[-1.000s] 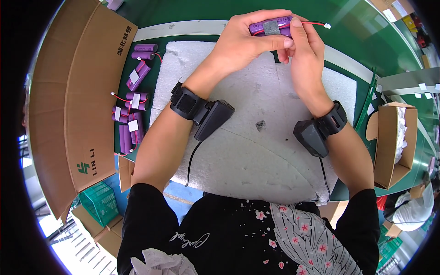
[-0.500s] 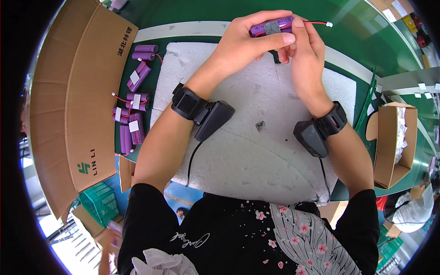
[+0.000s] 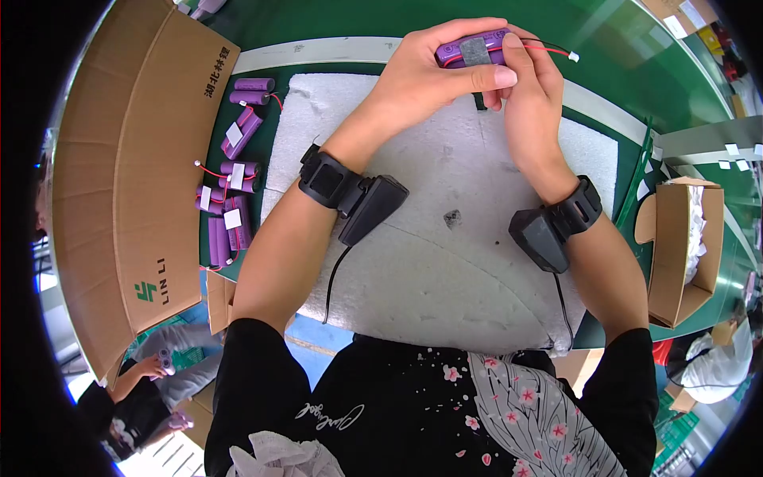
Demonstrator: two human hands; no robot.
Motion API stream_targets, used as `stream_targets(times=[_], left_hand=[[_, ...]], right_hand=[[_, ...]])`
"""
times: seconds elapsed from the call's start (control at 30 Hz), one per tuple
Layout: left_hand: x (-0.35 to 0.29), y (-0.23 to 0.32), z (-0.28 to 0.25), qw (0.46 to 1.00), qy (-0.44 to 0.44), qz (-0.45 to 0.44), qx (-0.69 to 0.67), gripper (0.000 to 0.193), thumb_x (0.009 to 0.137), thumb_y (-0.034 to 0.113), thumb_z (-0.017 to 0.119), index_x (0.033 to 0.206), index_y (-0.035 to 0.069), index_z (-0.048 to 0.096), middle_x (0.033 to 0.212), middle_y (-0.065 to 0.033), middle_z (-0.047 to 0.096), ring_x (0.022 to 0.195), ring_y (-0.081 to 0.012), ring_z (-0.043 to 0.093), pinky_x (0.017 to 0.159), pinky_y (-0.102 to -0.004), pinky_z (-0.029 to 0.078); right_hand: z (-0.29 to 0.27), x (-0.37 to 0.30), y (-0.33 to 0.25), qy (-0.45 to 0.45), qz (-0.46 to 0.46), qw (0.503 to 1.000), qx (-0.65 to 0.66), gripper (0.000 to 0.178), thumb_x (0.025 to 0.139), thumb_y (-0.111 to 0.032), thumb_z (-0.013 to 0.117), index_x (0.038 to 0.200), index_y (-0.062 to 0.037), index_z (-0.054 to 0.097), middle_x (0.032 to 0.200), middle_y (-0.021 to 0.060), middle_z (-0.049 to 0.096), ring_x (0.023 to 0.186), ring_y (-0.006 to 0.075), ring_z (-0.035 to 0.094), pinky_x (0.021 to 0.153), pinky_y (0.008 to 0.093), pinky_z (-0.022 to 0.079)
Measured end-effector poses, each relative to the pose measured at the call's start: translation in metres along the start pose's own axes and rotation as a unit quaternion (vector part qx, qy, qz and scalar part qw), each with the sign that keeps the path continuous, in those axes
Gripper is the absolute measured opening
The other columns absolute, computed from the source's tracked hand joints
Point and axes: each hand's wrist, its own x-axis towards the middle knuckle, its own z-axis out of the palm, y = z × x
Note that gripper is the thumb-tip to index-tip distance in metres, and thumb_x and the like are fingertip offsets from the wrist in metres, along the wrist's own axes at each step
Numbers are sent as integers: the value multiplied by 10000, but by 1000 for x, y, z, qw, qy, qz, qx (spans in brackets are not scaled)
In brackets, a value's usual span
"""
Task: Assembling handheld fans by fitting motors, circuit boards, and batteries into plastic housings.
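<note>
Between my two hands, above the far edge of a white foam sheet (image 3: 413, 262), is a purple battery pack (image 3: 499, 57) with a grey patch on its side. My left hand (image 3: 441, 67) grips its left end, thumb along the near side. Around the right end close the fingers of my right hand (image 3: 534, 83), its thumb against the pack. Red and black wires leave that end and finish in a small white connector (image 3: 573, 56) to the right. Both wrists carry black strapped devices with cables. Parts of the pack are hidden by my fingers.
Several purple battery packs (image 3: 240, 133) with wires, some with white labels, lie left of the foam on the green table. Beside them stands a large cardboard box (image 3: 159, 175). A smaller open carton (image 3: 671, 246) with white paper pieces stands right. Another person (image 3: 143, 397) is at lower left.
The pack has turned slightly in my hands, showing more of its side, and the wires and connector have dipped a little. At lower left, another person has come into view.
</note>
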Motion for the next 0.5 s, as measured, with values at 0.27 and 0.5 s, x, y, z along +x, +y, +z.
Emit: stream_targets(times=[0.27, 0.5], left_hand=[[2, -7, -1, 998, 53, 1, 41, 492, 799, 136, 730, 1253, 62, 554, 891, -20, 641, 704, -56, 546, 550, -201, 410], [3, -9, -1, 999, 3, 34, -3, 548, 778, 107, 737, 1282, 74, 524, 952, -36, 641, 735, -65, 555, 550, -198, 398]], right_hand=[[4, 1, -3, 45, 0, 998, 49, 268, 967, -226, 457, 1071, 0, 557, 656, 12, 534, 494, 59, 437, 434, 211, 347], [2, 0, -1, 16, -7, 999, 30, 279, 969, -231, 455, 1080, 4, 554, 671, 19, 546, 499, 63, 447, 441, 211, 355]])
